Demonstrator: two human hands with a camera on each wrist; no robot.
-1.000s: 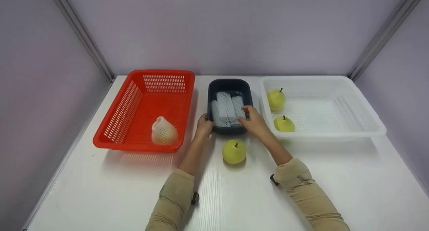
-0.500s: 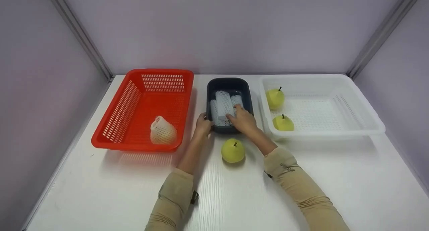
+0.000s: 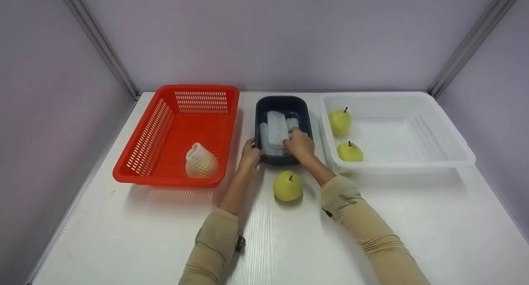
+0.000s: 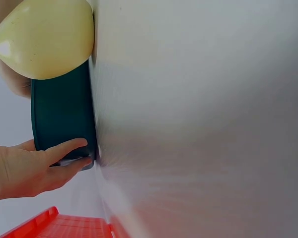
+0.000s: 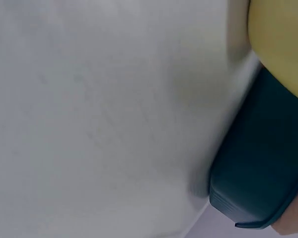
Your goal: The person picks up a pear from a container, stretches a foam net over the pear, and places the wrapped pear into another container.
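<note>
A dark blue plastic box (image 3: 281, 161) stands mid-table in the head view, holding several white foam net sleeves (image 3: 277, 130). My left hand (image 3: 251, 155) grips its near left corner; in the left wrist view that hand (image 4: 32, 171) has its fingers along the box wall (image 4: 64, 114). Reaching over the near right side, my right hand (image 3: 301, 145) pinches the right-hand foam net sleeve (image 3: 292, 122), partly hidden by the fingers. On the table just in front of the box sits a yellow-green pear (image 3: 288, 186), large in both wrist views.
To the left is a red basket (image 3: 138, 178) containing one pear in a foam net (image 3: 201, 161). A white basket (image 3: 413, 165) at the right holds two bare pears, one behind (image 3: 340, 123) and one in front (image 3: 350, 152). Walls enclose the table's back and sides.
My right hand has moved left and inward from the box's right rim onto the right-hand sleeve, its fingers closing together. The left hand stays at the box corner.
</note>
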